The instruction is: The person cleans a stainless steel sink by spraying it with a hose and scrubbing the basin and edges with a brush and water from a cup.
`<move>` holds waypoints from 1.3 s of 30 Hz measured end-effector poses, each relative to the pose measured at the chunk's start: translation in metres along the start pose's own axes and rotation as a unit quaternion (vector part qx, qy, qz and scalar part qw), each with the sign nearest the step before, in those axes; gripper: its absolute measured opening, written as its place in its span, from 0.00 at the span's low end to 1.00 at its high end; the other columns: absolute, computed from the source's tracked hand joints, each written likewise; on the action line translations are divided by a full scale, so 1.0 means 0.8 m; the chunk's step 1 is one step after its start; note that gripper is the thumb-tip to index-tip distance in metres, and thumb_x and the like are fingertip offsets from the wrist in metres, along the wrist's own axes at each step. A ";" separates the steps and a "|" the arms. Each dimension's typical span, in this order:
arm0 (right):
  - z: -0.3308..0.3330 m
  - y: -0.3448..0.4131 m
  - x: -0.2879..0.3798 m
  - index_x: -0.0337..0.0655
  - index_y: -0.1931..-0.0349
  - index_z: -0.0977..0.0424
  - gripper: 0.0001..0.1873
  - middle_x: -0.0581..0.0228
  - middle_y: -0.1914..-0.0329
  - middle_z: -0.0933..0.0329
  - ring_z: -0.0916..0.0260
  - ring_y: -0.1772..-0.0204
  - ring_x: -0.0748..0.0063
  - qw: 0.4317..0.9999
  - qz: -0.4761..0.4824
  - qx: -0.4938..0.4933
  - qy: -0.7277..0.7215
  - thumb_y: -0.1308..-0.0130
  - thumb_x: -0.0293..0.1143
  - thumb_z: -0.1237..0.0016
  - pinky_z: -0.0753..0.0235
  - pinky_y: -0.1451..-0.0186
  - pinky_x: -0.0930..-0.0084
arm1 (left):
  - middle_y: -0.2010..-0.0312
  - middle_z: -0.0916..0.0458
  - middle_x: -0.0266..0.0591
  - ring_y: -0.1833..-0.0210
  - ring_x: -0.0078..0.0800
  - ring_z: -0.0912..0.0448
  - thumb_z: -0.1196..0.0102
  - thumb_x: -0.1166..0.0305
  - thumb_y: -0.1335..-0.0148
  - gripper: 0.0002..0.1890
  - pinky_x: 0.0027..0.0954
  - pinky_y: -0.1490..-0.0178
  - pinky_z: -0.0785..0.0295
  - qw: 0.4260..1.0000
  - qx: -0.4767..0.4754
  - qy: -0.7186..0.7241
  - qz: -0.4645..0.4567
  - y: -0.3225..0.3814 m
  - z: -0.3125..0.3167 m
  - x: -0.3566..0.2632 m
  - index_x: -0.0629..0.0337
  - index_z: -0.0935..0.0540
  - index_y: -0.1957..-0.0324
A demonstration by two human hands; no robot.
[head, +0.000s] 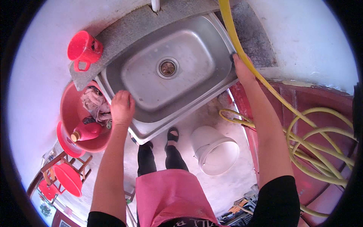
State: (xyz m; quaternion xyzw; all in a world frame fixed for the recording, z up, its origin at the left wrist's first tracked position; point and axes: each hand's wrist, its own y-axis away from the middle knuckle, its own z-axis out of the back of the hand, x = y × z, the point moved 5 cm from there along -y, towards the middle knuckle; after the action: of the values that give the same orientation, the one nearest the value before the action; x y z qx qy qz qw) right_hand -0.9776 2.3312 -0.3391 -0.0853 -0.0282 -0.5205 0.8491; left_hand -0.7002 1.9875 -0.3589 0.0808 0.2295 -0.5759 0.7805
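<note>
A stainless steel sink (178,88) with a round drain (168,68) lies before me, tilted in the view. My left hand (122,107) rests on its near left rim, fingers bent over the edge. At the right rim, my right hand (242,66) grips the edge beside a yellow hose (231,25); a small dark thing shows at its fingertips, too little to name. Dark debris fills the drain. On the grey counter slab (124,37) at the upper left stands a red plastic mug (85,49).
A pink basin (68,105) at the left holds cloths (96,103) and a pink bottle (89,132). Below the sink, a white bucket (210,147) stands on the floor. Coils of yellow hose (312,142) lie at the right. Red stools or basins (68,178) are at lower left.
</note>
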 end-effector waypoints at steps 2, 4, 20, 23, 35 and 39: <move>0.011 -0.006 0.007 0.37 0.69 0.34 0.10 0.52 0.69 0.33 0.34 0.62 0.50 1.000 -0.007 -0.014 -0.021 0.38 0.34 0.66 0.33 0.58 0.58 | 0.74 0.30 0.46 0.69 0.46 0.29 0.51 0.76 0.52 0.04 0.40 0.65 0.34 1.000 -0.017 -0.005 -0.016 -0.004 0.003 -0.008 0.62 0.30 0.73; 0.016 0.008 0.015 0.37 0.68 0.33 0.09 0.53 0.69 0.32 0.33 0.62 0.52 0.999 0.020 0.007 0.045 0.40 0.33 0.64 0.33 0.59 0.59 | 0.74 0.30 0.46 0.69 0.46 0.29 0.51 0.76 0.52 0.03 0.41 0.65 0.34 1.000 -0.013 -0.014 -0.011 0.000 0.001 -0.005 0.62 0.30 0.73; -0.029 -0.058 0.018 0.36 0.62 0.33 0.10 0.51 0.63 0.34 0.35 0.59 0.49 0.997 -0.002 -0.026 -0.075 0.39 0.32 0.61 0.35 0.55 0.59 | 0.74 0.29 0.47 0.68 0.47 0.29 0.51 0.75 0.51 0.03 0.44 0.64 0.34 1.000 -0.001 -0.003 0.012 -0.001 0.003 -0.004 0.62 0.29 0.74; -0.031 -0.048 -0.001 0.36 0.62 0.32 0.11 0.50 0.60 0.33 0.35 0.56 0.48 0.981 -0.075 0.028 -0.175 0.40 0.33 0.60 0.35 0.53 0.59 | 0.74 0.29 0.47 0.68 0.46 0.29 0.51 0.75 0.52 0.03 0.43 0.64 0.34 1.000 -0.008 0.015 0.012 0.000 0.000 0.002 0.63 0.29 0.74; -0.018 0.214 0.303 0.36 0.65 0.28 0.12 0.55 0.60 0.29 0.35 0.53 0.55 0.923 -0.043 0.243 -0.295 0.43 0.35 0.57 0.34 0.50 0.64 | 0.73 0.28 0.48 0.67 0.47 0.28 0.50 0.74 0.51 0.04 0.43 0.64 0.32 0.999 0.001 0.036 0.028 0.000 0.008 -0.007 0.63 0.28 0.73; 0.002 0.206 0.310 0.36 0.66 0.26 0.11 0.54 0.60 0.30 0.34 0.53 0.56 0.940 0.146 0.223 -0.213 0.45 0.33 0.55 0.33 0.49 0.64 | 0.73 0.28 0.46 0.68 0.43 0.27 0.50 0.74 0.50 0.03 0.37 0.63 0.31 0.996 -0.016 0.081 0.016 0.004 0.009 0.014 0.64 0.28 0.73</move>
State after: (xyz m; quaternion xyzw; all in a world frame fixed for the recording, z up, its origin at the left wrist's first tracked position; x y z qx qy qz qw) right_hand -0.7181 2.1867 -0.3226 -0.0054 -0.3111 -0.3410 0.8871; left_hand -0.6928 1.9765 -0.3579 0.1186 0.3001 -0.5511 0.7696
